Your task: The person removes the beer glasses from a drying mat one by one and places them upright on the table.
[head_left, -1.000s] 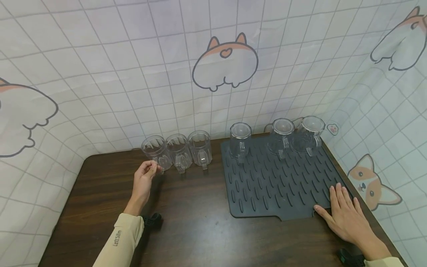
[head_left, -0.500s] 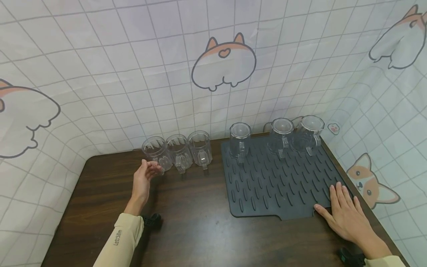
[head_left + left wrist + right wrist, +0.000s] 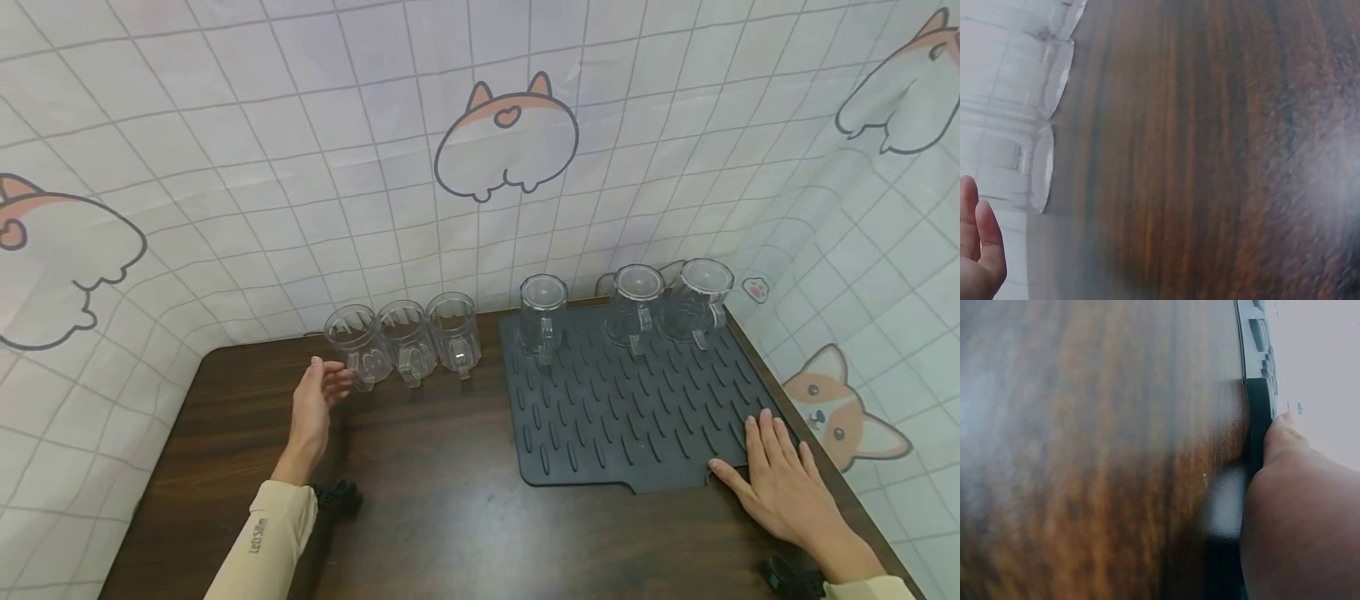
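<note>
Head view: rests the left grip [image 3: 310,412] just left of the handle [image 3: 363,379] of the left mug [image 3: 352,329], relaxed and holding nothing; too close there to tell contact from a narrow gap. Shows that mug upright at the far left of the bench [image 3: 442,508], close beside the middle mug [image 3: 407,337] and, further right, the right mug [image 3: 453,329]. Lays the right grip [image 3: 791,500] flat and empty over the near right corner of the mat [image 3: 637,425]. Carries three mat mugs [image 3: 543,312] along its far edge, apparently mouth-down.

Could, at a guess, snag the handle with a careless move of the left grip and twist or tip the left mug against the middle mug. Could also shift the mat by pushing or dragging with the right grip, and so rock the mat mugs.

Compared with one second ago, shows the left grip less bunched and slightly further left, off the handle; otherwise leaves mugs, mat and right grip unmoved.

Left wrist view: shows extended fingers [image 3: 990,244] near the left mug, gripping nothing.

Right wrist view: shows the thumb [image 3: 1285,437] against the mat edge; cannot tell the pressure.
</note>
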`<state>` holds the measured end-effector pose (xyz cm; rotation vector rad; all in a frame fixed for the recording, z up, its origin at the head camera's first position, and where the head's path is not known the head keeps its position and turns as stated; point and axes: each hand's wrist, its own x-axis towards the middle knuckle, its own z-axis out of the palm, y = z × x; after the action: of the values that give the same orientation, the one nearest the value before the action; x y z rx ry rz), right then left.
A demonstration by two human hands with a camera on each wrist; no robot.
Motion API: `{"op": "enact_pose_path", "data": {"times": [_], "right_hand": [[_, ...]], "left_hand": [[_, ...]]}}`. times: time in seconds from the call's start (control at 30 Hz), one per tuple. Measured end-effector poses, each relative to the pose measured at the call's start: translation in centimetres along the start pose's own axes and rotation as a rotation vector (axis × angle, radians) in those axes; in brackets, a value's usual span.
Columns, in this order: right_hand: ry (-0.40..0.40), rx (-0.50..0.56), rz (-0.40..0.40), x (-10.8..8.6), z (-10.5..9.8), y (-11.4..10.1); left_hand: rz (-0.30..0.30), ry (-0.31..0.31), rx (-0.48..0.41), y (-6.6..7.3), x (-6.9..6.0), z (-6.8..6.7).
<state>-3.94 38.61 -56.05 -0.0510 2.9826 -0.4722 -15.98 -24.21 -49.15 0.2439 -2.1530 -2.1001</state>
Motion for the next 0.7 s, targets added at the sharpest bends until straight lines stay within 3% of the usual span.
{"op": "enact_pose_path", "data": {"times": [0.27, 0.7], "right_hand": [[-0.019, 0.016, 0.005, 0.1, -0.1, 0.1], [0.003, 0.005, -0.002, 0.0, -0.1, -0.1]], "left_hand": [[0.008, 0.071, -0.005, 1.7, -0.1, -0.2], [0.051, 0.066, -0.057, 3.6, -0.3, -0.4]]}}
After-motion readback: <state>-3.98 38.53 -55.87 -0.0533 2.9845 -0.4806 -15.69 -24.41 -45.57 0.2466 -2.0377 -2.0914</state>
